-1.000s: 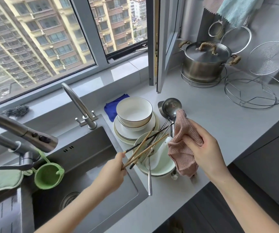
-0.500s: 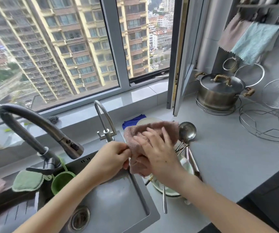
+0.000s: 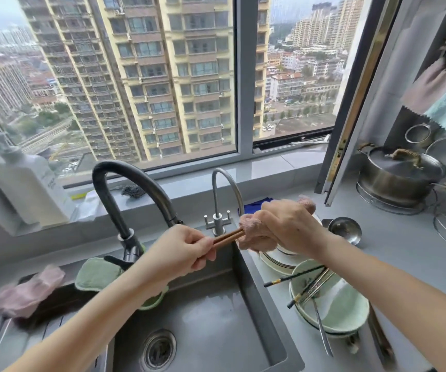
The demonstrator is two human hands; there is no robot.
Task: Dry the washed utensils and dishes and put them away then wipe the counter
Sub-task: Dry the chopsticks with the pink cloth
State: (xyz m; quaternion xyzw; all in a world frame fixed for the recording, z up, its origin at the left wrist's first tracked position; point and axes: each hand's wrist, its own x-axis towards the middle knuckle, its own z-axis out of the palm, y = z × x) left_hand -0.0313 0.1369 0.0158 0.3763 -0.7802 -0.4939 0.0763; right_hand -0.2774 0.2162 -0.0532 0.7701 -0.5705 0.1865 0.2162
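Grey kitchen desk [image 3: 393, 253] beneath a high-rise window. Above the sink [image 3: 216, 318], the left hand [image 3: 181, 253] pinches wooden chopsticks [image 3: 228, 237] in a closed grip, while the right hand [image 3: 289, 224] squeezes a pink cloth [image 3: 254, 234] around their far ends. More utensils lie in a green bowl [image 3: 334, 307] alongside.

A wide window [image 3: 125, 84] looks onto tall apartment blocks [image 3: 146, 63] in grey daylight. Below it runs a pale sill [image 3: 270, 167] and grey counter [image 3: 393, 253].
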